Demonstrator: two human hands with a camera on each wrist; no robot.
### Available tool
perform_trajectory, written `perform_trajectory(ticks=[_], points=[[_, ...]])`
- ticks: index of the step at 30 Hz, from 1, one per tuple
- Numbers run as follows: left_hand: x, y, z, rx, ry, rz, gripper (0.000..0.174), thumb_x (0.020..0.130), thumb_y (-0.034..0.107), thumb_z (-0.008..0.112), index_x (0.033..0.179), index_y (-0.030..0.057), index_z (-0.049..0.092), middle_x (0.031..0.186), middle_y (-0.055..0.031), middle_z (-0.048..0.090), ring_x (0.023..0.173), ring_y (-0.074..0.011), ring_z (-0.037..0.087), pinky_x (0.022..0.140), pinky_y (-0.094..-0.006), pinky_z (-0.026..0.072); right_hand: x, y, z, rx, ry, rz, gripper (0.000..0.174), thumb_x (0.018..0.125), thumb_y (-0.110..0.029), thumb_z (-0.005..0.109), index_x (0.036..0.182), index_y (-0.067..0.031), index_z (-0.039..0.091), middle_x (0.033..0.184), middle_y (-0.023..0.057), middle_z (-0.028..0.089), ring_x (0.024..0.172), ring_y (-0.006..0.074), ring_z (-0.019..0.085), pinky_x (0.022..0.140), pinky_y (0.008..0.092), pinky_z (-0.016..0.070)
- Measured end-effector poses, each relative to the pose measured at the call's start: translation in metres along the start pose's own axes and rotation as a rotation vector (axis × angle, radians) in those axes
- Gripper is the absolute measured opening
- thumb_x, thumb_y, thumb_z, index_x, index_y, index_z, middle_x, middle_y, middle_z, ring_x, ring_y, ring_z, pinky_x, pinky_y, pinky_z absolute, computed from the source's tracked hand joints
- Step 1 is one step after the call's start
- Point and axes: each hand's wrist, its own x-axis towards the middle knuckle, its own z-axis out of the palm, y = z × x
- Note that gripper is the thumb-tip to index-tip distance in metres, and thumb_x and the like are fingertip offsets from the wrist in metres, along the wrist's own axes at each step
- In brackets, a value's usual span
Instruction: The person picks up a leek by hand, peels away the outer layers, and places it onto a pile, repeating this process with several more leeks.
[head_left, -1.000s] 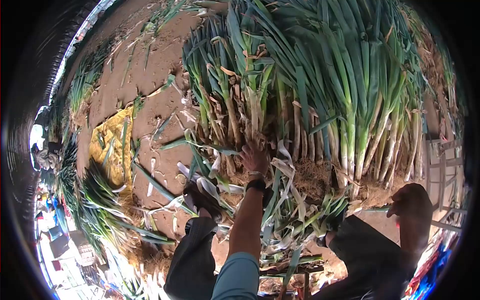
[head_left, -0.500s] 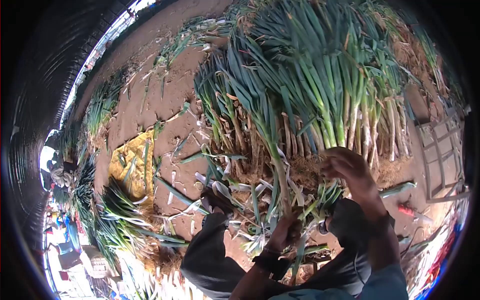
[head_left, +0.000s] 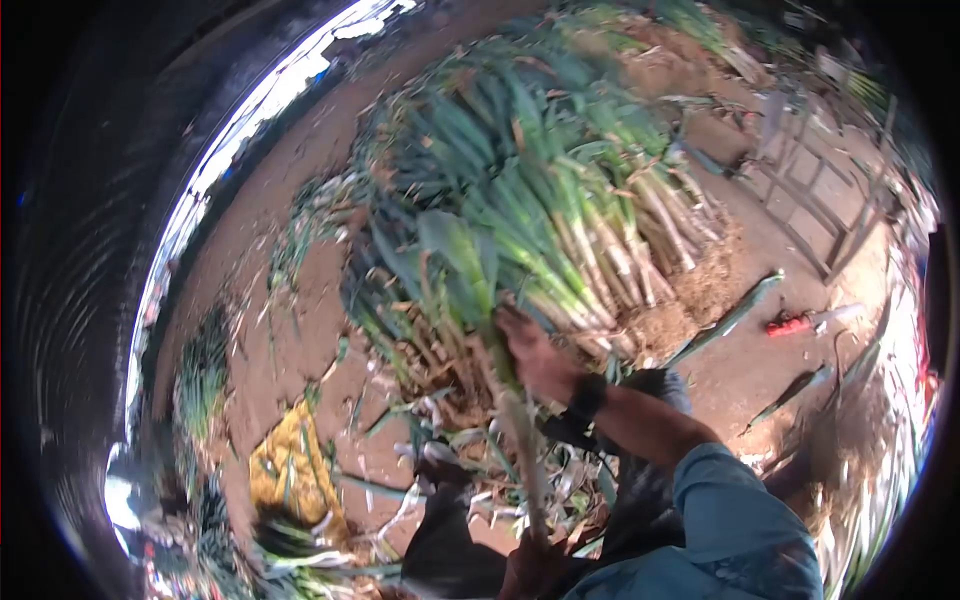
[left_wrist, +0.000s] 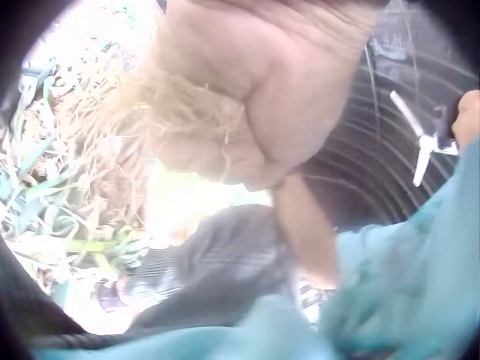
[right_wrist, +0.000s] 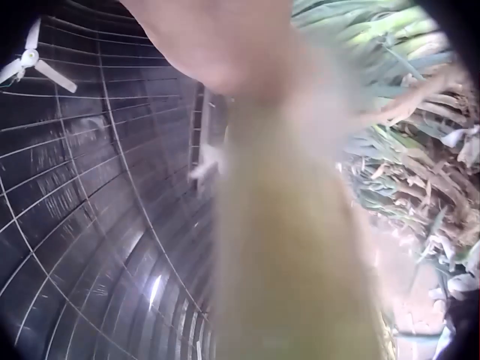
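A long leek slants up from my lap, its green leaves overlapping the standing leeks behind. Low at its root end, my left hand grips it. In the left wrist view the curled fingers of that left hand close round the stringy roots. Higher on the stalk, where it turns green, my right hand holds it. The right wrist view has the stalk blurred and close, with the right hand across its upper part; the fingertips are hidden there.
A dense stand of leeks with roots down fills the ground ahead. Stripped leaves lie around my feet. At the right are a red-handled knife and a metal frame. A yellow sack lies at the left beside more leeks.
My left hand has pulled one leek out from the bunch and back to my lap. My right hand has moved from the right side onto its stalk. The head view has turned.
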Motion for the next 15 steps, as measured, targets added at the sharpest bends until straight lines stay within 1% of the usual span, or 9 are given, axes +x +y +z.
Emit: perform_trajectory(ticks=[1,2,4,6,8,9,11,12,15], points=[[0.021,-0.002,-0.012,-0.368,-0.185,-0.288,0.05,0.09,0.011,0.05,0.136,0.0085,0.028,0.117,-0.0131,0.051,0.102,-0.0226,0.054,0.07,-0.0345,0.0477,-0.001,-0.023,-0.005,-0.108,-0.017,-0.213,0.034,0.092,-0.021,0.043,0.121,-0.0021,0.047,0.109,0.0153,0.057,0.084,0.0201,0.058,0.077,0.0355,0.0481],[0.044,0.0,-0.019,-0.719,-0.4,-0.574,0.056,0.091,0.01,0.05,0.139,0.0102,0.022,0.125,-0.0139,0.048,0.11,-0.0233,0.051,0.076,-0.036,0.0475,0.001,-0.045,0.0,-0.107,0.014,-0.143,0.034,0.093,-0.02,0.042,0.122,-0.0027,0.047,0.106,0.0151,0.059,0.083,0.0212,0.059,0.077,0.0354,0.0479],[0.091,0.006,-0.011,-1.238,0.254,-0.414,0.03,0.081,0.015,0.059,0.103,0.0019,0.043,0.071,-0.0062,0.051,0.058,-0.0154,0.052,0.05,-0.0305,0.0436,0.011,-0.071,0.001,-0.019,0.093,0.084,0.034,0.093,-0.019,0.041,0.123,-0.0035,0.047,0.102,0.0149,0.061,0.085,0.0238,0.06,0.08,0.0356,0.0471],[0.152,0.017,-0.038,-1.322,0.329,-0.287,0.029,0.086,0.017,0.054,0.109,0.0024,0.043,0.059,0.0001,0.043,0.041,-0.0076,0.04,0.035,-0.0234,0.0319,0.021,-0.101,0.003,0.215,0.212,0.289,0.033,0.093,-0.019,0.041,0.122,-0.0038,0.048,0.097,0.0152,0.063,0.088,0.0262,0.061,0.081,0.0359,0.046],[0.188,0.037,-0.046,-1.266,0.411,-0.278,0.031,0.087,0.019,0.053,0.111,0.0024,0.042,0.056,0.0004,0.041,0.039,-0.0071,0.037,0.032,-0.0228,0.0287,0.04,-0.099,-0.015,-0.186,0.207,0.128,0.026,0.095,-0.017,0.044,0.114,-0.0015,0.053,0.093,0.0071,0.061,0.082,0.0132,0.052,0.076,0.0262,0.0442],[0.203,0.043,-0.048,-1.238,0.455,-0.276,0.031,0.087,0.02,0.052,0.112,0.0024,0.042,0.055,0.0006,0.04,0.038,-0.0068,0.036,0.031,-0.0224,0.0271,0.043,-0.108,-0.026,-0.42,0.19,-0.032,0.023,0.092,-0.014,0.046,0.11,-0.0022,0.055,0.089,0.0138,0.062,0.078,0.0191,0.057,0.073,0.0293,0.0461],[0.232,0.006,-0.021,-0.743,0.725,0.001,0.041,0.089,0.022,0.049,0.122,0.0002,0.04,0.056,-0.0006,0.043,0.041,-0.0066,0.039,0.033,-0.0217,0.0287,0.036,-0.13,-0.031,-0.671,0.086,-0.025,0.027,0.089,-0.016,0.046,0.108,-0.0016,0.057,0.09,0.0201,0.061,0.082,0.0282,0.06,0.072,0.0355,0.0469],[0.238,0.009,-0.036,-0.782,0.743,0.008,0.042,0.09,0.024,0.049,0.123,0.0,0.04,0.056,-0.0006,0.044,0.042,-0.0066,0.04,0.035,-0.022,0.0289,0.033,-0.136,-0.035,-0.793,0.026,-0.018,0.029,0.087,-0.017,0.046,0.108,-0.0014,0.057,0.09,0.0232,0.061,0.085,0.0327,0.061,0.072,0.0387,0.0472],[0.252,0.038,-0.107,-1.071,0.708,-0.064,0.04,0.091,0.027,0.048,0.121,0.0009,0.042,0.055,0.0022,0.043,0.04,-0.0052,0.035,0.036,-0.0215,0.0246,-0.008,-0.113,-0.036,-0.814,-0.396,-0.022,0.023,0.082,-0.014,0.052,0.104,-0.0055,0.056,0.084,0.0176,0.062,0.077,0.0334,0.06,0.065,0.039,0.0482]])
